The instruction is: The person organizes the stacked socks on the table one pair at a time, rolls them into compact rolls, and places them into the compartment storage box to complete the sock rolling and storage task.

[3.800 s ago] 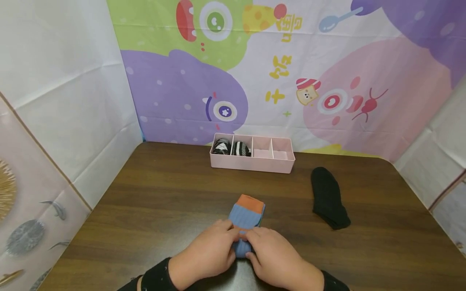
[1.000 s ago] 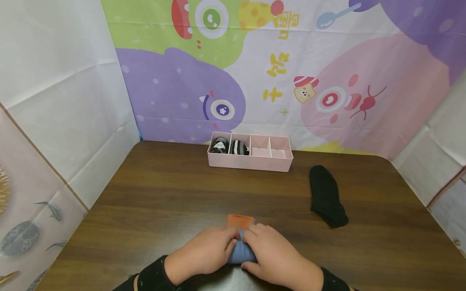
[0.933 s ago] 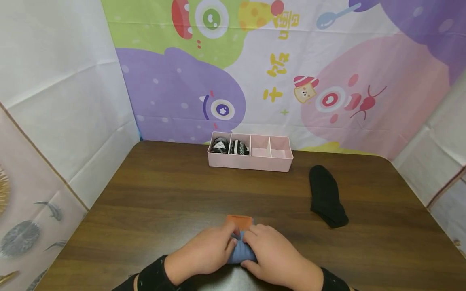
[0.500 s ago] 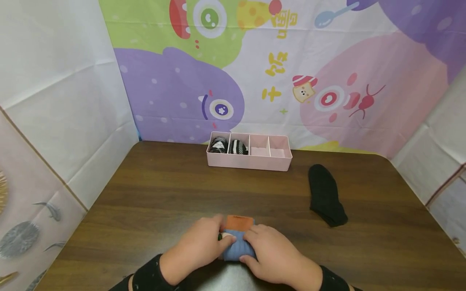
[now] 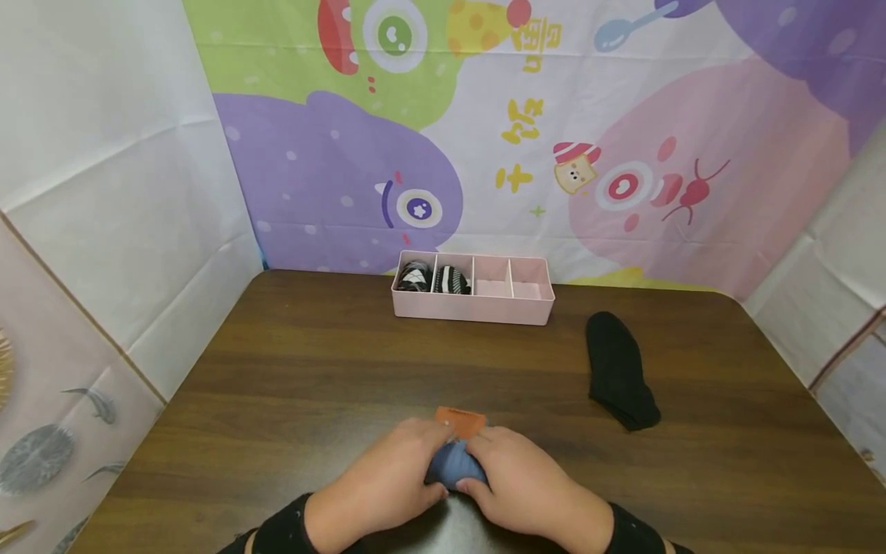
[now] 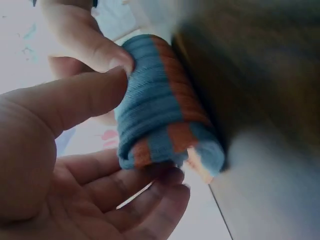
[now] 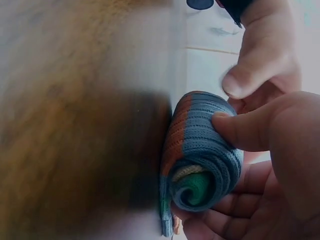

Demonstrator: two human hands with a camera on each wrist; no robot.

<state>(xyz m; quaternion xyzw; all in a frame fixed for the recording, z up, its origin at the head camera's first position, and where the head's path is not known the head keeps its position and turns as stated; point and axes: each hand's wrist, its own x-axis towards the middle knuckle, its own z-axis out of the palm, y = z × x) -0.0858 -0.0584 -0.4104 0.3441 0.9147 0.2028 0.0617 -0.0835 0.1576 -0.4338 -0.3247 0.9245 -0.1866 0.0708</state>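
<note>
A blue and orange ribbed sock (image 5: 453, 464), rolled into a thick bundle, lies on the table between both hands. Its orange cuff (image 5: 461, 421) sticks out flat on the far side. My left hand (image 5: 388, 481) grips the roll from the left, thumb on the near face and fingers around its end in the left wrist view. From the right, my right hand (image 5: 529, 485) holds the other end, its thumb (image 7: 245, 131) pressing the ribbed side. The right wrist view shows the roll's spiral end (image 7: 196, 187) with green and cream layers inside.
A pink four-slot box (image 5: 474, 309) stands at the table's back edge; a patterned black-and-white rolled sock (image 5: 415, 277) and a striped one (image 5: 453, 281) fill its two left slots. A black sock (image 5: 621, 373) lies flat on the right of the brown table (image 5: 298, 354).
The sock has gone from a longer flat strip to a compact roll close to the body. Half a second ago the left hand was spread at its left end; now it closes on the roll again.
</note>
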